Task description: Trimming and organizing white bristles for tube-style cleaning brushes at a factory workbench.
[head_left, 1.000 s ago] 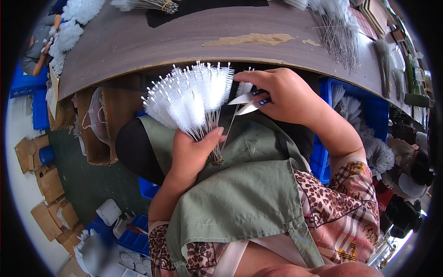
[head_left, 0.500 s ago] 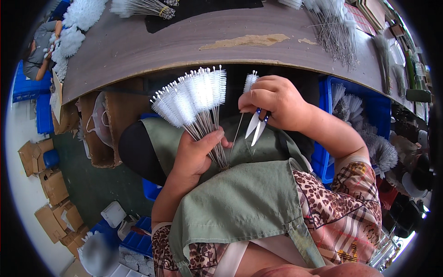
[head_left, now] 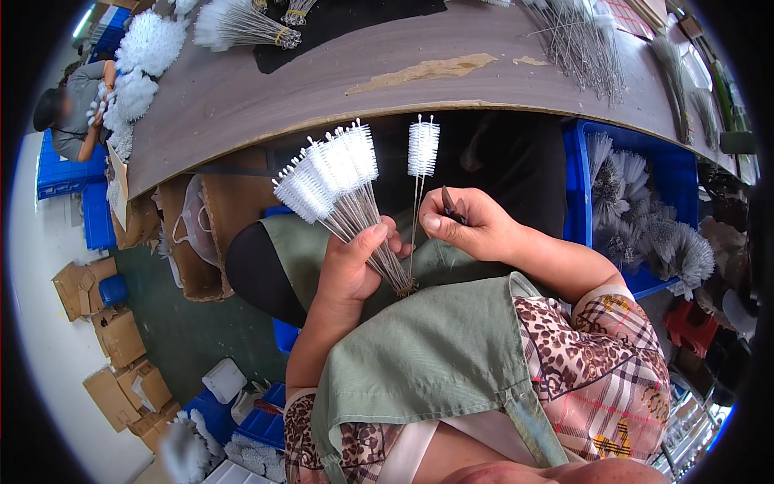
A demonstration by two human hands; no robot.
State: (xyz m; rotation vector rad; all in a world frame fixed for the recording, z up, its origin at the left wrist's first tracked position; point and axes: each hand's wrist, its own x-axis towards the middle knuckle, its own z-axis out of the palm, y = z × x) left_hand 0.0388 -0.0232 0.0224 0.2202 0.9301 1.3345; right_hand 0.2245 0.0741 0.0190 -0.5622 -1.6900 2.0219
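Brown worktable [head_left: 306, 109] stretches beyond both hands, its near edge curving; on it, up and left of the left hand, lies a tied brush bunch [head_left: 242, 28], and past the right hand a heap of wire stems [head_left: 576, 52]. Far off to the left of the left hand sits a co-worker [head_left: 85, 105]; more of that person shows than a second ago, as the whole view has shifted.

The left hand [head_left: 355, 262] is closed round the wire stems of a bundle of white brushes [head_left: 330, 173], thumb laid across them; the bristles fan out above and left of that hand, the gathered stem ends lie just below it, over the green apron [head_left: 427, 355]. Between the two hands stands a separate pair of brushes [head_left: 423, 149], bristles upright, two stems running down toward the left hand's fingertips; half a second ago the right hand pinched there, hiding part of the bristles, which now show whole. The right hand [head_left: 476, 226] has dropped lower, fingers curled round dark scissors [head_left: 454, 211], whose pale blades pointed downward before; whether its thumb touches the stems cannot be told. Right of it, brushes [head_left: 629, 202] fill a blue bin [head_left: 574, 177].
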